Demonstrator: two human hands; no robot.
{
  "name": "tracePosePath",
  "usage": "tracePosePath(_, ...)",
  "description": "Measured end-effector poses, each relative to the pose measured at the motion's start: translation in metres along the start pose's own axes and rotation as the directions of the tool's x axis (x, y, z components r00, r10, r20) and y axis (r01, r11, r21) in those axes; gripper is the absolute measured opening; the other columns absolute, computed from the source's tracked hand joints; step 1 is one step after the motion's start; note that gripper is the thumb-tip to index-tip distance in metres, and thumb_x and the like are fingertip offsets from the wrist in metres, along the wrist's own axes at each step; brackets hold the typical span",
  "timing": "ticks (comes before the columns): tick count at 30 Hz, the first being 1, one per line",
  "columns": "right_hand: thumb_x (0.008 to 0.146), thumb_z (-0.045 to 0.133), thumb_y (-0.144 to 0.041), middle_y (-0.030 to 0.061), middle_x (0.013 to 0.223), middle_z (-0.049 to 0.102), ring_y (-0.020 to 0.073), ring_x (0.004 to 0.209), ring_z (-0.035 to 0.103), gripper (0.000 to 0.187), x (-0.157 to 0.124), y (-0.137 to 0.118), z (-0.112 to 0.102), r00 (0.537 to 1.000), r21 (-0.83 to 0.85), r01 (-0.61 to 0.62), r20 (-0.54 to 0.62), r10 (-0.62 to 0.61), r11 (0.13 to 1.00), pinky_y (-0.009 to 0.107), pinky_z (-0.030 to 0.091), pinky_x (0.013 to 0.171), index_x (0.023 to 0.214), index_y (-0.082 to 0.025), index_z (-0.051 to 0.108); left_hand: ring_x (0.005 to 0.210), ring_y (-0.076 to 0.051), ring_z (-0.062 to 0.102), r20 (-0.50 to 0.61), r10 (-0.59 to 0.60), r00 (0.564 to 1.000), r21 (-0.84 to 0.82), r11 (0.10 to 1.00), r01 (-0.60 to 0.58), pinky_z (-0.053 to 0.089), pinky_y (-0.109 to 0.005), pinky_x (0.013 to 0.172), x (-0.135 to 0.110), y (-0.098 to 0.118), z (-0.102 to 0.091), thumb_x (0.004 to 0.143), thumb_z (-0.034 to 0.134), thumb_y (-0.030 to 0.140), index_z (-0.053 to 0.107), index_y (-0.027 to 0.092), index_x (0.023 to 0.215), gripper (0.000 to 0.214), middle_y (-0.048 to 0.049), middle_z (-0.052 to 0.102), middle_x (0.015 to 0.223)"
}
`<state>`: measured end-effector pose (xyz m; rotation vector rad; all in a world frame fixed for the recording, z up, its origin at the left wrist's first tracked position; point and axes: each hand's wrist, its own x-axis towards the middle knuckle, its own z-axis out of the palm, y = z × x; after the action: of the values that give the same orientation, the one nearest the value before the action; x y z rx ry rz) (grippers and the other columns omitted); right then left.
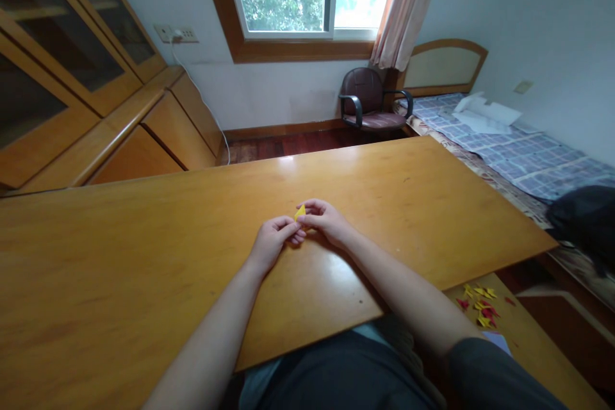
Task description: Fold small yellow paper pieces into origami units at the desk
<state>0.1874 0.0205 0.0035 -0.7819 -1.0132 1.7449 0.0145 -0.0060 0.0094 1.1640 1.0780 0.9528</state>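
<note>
A small piece of folded yellow paper (300, 211) is pinched between my two hands, just above the wooden table (192, 256). My left hand (276, 239) grips its lower left side with thumb and fingers. From the right, my right hand (325, 221) holds the same paper, its thumb near the left thumb. The paper shows a pointed upper corner; its lower part is hidden by my fingers.
Several folded red and yellow paper pieces (483, 304) lie on a lower surface (542, 346) at the right, near a pale paper sheet (497, 341). Beyond the table stand a chair (365, 99), a bed (542, 154) and a wooden cabinet (120, 122). A black bag (583, 224) rests on the bed.
</note>
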Motion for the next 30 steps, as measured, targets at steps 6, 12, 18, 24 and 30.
tracePosePath(6, 0.061, 0.088, -0.026, -0.0055, 0.067, 0.064, 0.0104, 0.061, 0.061, 0.042, -0.0003, 0.0001, 0.0026, 0.996, -0.020, 0.066, -0.065, -0.067, 0.998, 0.025, 0.047, 0.064, 0.094, -0.018, 0.065, 0.059, -0.016, 0.064, 0.014, -0.007, 1.000, 0.022, 1.000, 0.007, 0.051, -0.026, 0.061, -0.0016, 0.0040, 0.0030, 0.075, 0.075, 0.045, 0.072, 0.015, 0.071, 0.031, -0.0072, 0.074, 0.069)
tracePosePath(12, 0.063, 0.087, -0.026, -0.0063, 0.067, 0.062, 0.0100, 0.061, 0.059, 0.040, -0.0005, -0.0025, 0.0022, 0.993, -0.044, 0.083, -0.083, -0.086, 0.996, 0.025, 0.046, 0.066, 0.096, -0.018, 0.064, 0.060, -0.016, 0.065, 0.022, -0.008, 1.000, 0.033, 0.999, 0.007, 0.051, -0.026, 0.061, -0.0003, 0.0013, 0.0029, 0.076, 0.075, 0.048, 0.071, 0.014, 0.073, 0.034, -0.0073, 0.074, 0.071)
tracePosePath(18, 0.065, 0.087, -0.030, -0.0050, 0.071, 0.063, 0.0104, 0.064, 0.060, 0.041, -0.0012, -0.0019, 0.0002, 0.996, -0.061, 0.078, -0.029, -0.080, 0.995, 0.026, 0.047, 0.066, 0.098, -0.019, 0.066, 0.060, -0.016, 0.066, 0.011, -0.007, 1.000, 0.032, 0.999, 0.007, 0.053, -0.027, 0.062, 0.0000, 0.0025, 0.0047, 0.076, 0.073, 0.052, 0.069, 0.015, 0.077, 0.038, -0.0056, 0.072, 0.070)
tracePosePath(24, 0.067, 0.087, -0.033, -0.0053, 0.071, 0.062, 0.0114, 0.065, 0.060, 0.046, -0.0018, 0.0009, 0.0009, 0.995, -0.085, 0.098, -0.023, -0.101, 0.992, 0.027, 0.048, 0.065, 0.105, -0.020, 0.065, 0.061, -0.016, 0.065, 0.009, 0.036, 0.999, 0.090, 0.995, -0.037, 0.053, -0.027, 0.064, -0.0009, 0.0029, 0.0075, 0.079, 0.070, 0.051, 0.071, 0.015, 0.076, 0.037, -0.0056, 0.072, 0.070)
tracePosePath(30, 0.068, 0.085, -0.031, -0.0070, 0.067, 0.061, 0.0102, 0.063, 0.060, 0.041, -0.0009, -0.0021, 0.0006, 0.984, -0.122, 0.135, -0.096, -0.147, 0.983, 0.025, 0.047, 0.067, 0.102, -0.020, 0.065, 0.063, -0.017, 0.066, 0.017, 0.044, 0.999, 0.090, 0.995, -0.045, 0.054, -0.028, 0.065, -0.0014, 0.0030, 0.0082, 0.078, 0.070, 0.050, 0.071, 0.016, 0.075, 0.034, -0.0054, 0.073, 0.071)
